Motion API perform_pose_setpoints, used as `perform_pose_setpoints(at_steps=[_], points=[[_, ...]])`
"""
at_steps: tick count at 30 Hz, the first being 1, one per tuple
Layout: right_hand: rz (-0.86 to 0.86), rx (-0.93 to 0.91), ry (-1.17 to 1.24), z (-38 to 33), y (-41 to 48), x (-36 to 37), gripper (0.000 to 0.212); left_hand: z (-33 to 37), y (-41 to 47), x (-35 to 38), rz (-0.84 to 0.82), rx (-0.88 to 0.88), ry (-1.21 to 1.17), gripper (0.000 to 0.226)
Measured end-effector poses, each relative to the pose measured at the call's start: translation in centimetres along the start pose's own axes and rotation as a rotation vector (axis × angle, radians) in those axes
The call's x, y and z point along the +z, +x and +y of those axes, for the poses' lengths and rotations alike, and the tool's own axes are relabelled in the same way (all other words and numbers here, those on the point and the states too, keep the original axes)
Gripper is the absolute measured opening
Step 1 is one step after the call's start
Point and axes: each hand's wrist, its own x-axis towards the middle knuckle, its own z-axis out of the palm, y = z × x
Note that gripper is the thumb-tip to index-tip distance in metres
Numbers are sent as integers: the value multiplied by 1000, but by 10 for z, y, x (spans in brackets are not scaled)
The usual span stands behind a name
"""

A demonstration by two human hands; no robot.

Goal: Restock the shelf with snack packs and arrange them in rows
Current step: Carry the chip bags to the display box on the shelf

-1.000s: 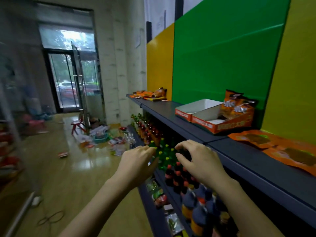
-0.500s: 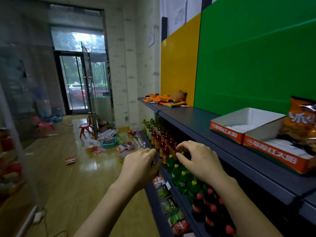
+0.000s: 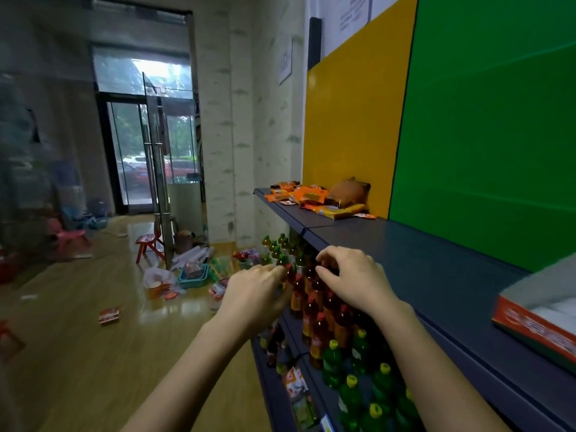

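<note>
The snack packs [image 3: 311,195] lie in a loose orange heap at the far end of the top shelf [image 3: 420,269], well beyond both hands, against the yellow panel. The right hand [image 3: 355,283] hangs at the shelf's front edge, with the left hand [image 3: 254,296] close beside it. Both have loosely curled fingers and nothing visible in them. Red-capped bottles [image 3: 314,322] stand below the hands, and an open display box [image 3: 530,328] sits on the shelf to the right of the right hand. The heap looks out of reach, so stepping closer should come first. Then lift a few packs by their edges and line them up from the panel forward, keeping the forearms above the bottle caps.
</note>
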Motion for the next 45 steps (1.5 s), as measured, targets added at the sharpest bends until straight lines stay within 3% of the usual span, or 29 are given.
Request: perform_pose_setpoints(at_steps=[12, 20, 32, 38, 45], points=[[28, 110, -12, 10, 197, 115, 32, -170, 155, 127, -41, 53, -86, 34], [76, 265, -35, 22, 313, 161, 30, -265, 261, 199, -66, 269, -85, 42], [167, 468, -202, 76, 423, 200, 33, -285, 431, 306, 22, 430, -334, 33], [226, 619, -293, 106, 452, 194, 37, -271, 526, 349, -9, 515, -463, 41], [109, 754, -367, 118, 484, 186, 39, -253, 608, 377, -57, 588, -620, 31]])
